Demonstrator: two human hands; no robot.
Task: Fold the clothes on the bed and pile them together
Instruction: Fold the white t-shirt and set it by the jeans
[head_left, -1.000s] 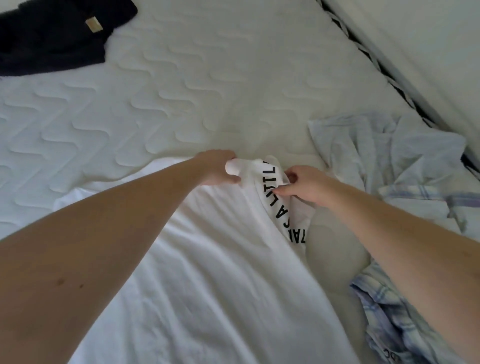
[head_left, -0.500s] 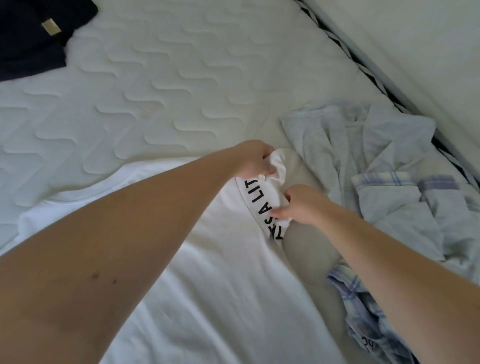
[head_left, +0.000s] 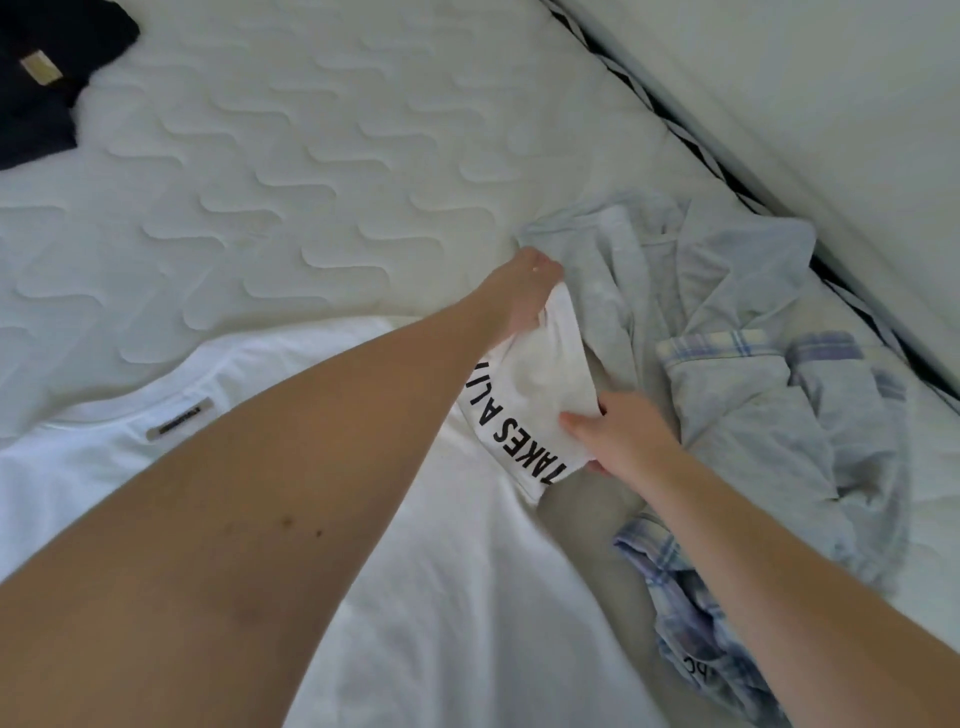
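Observation:
A white T-shirt (head_left: 467, 597) lies spread on the mattress, its neck label toward the left. Its right sleeve (head_left: 524, 415), with black printed letters, is stretched out to the right. My left hand (head_left: 519, 296) grips the far end of that sleeve. My right hand (head_left: 618, 431) pinches the sleeve's near edge by the lettering. A crumpled pale blue shirt with plaid parts (head_left: 737, 374) lies just right of both hands, and the sleeve partly overlaps it.
A dark navy garment (head_left: 36, 78) lies at the top left corner. The white quilted mattress (head_left: 311, 156) stretches across the back. Its right edge and a pale wall (head_left: 805, 104) run diagonally at the upper right.
Both hands have pulled the printed sleeve out to the right and stretched it longer, showing more letters. My left hand moved farther away and right; the view shifted right.

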